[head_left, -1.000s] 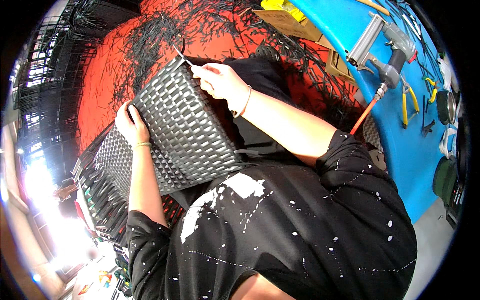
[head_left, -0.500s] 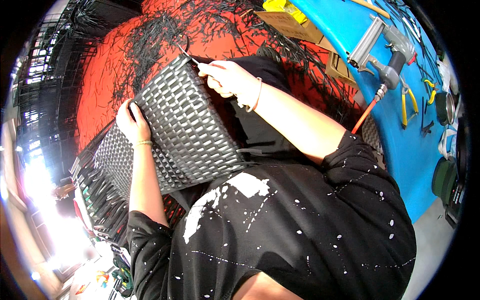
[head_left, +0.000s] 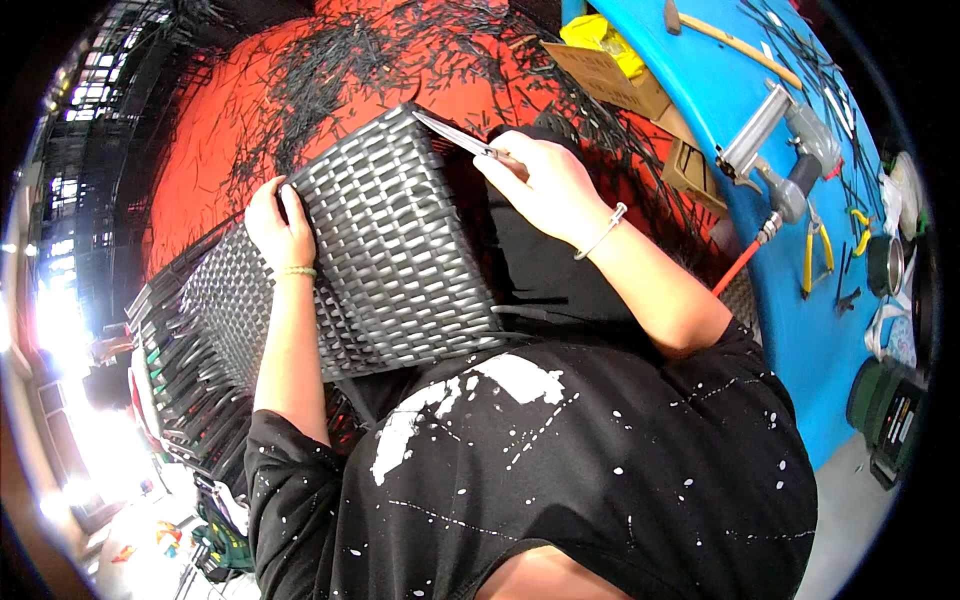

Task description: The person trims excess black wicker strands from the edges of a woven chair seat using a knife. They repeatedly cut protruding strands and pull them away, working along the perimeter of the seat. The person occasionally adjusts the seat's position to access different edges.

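A black woven plastic wicker panel point(head_left: 390, 235) lies tilted across my lap, bending at an edge between a flat face and a further part on the left. My left hand point(head_left: 280, 230) grips its upper left edge, thumb on the woven face and fingers over the far side. In my right hand point(head_left: 548, 185) is a pair of scissors point(head_left: 460, 136) with slim metal blades. Their tips point up and left, against the panel's top right corner. Whether they touch a strand there, I cannot make out. Loose strip ends point(head_left: 190, 400) hang from the panel's left side.
Black strip offcuts point(head_left: 330, 85) litter the red floor cover point(head_left: 200, 190). On the blue table point(head_left: 790, 380) at the right lie an air stapler point(head_left: 785, 150) with an orange hose, yellow-handled pliers point(head_left: 816, 255), a hammer point(head_left: 735, 42) and a tape roll point(head_left: 885, 262). Cardboard boxes point(head_left: 690, 175) stand beside it.
My right hand has turned and shifted right, so the scissors now lie along the corner with both blades showing. The black strand end that curled up at the corner no longer shows.
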